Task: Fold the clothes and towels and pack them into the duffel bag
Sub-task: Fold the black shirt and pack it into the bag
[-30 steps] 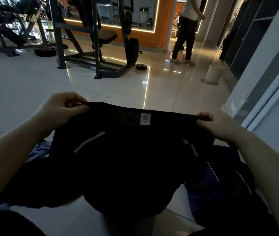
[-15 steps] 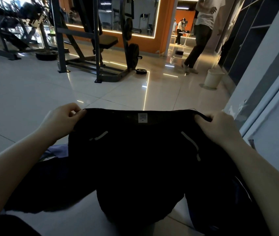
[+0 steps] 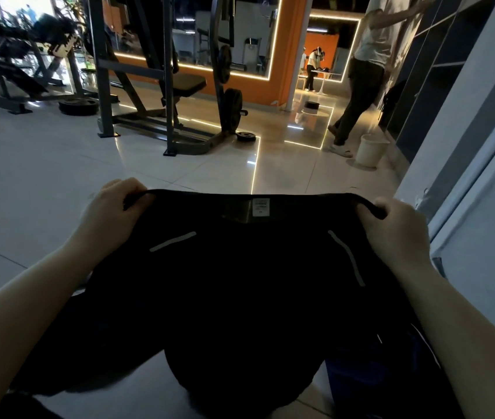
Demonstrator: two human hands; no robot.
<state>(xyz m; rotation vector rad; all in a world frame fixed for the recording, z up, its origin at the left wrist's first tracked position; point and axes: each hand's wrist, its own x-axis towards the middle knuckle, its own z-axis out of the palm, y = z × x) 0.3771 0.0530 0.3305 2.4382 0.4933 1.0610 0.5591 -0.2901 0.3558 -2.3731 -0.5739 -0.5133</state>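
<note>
I hold a pair of black shorts (image 3: 249, 285) stretched out in front of me by the waistband, with a white label at its middle and two pale reflective strips on the fabric. My left hand (image 3: 113, 213) grips the waistband's left end. My right hand (image 3: 397, 231) grips its right end. The shorts hang down over the floor and hide what lies below them. A dark blue garment (image 3: 370, 379) lies on the floor at the lower right, partly covered. No duffel bag shows in the view.
Pale glossy floor tiles (image 3: 43, 189) stretch ahead. A weight rack with a bench (image 3: 173, 95) stands at the back left. A person (image 3: 361, 74) stands at the back right beside a white bucket (image 3: 371, 149). A white wall panel (image 3: 482, 207) runs along my right.
My hands drew the waistband taut and level, and my view tilted up a little. The person at the back stepped right and reached toward the shelves.
</note>
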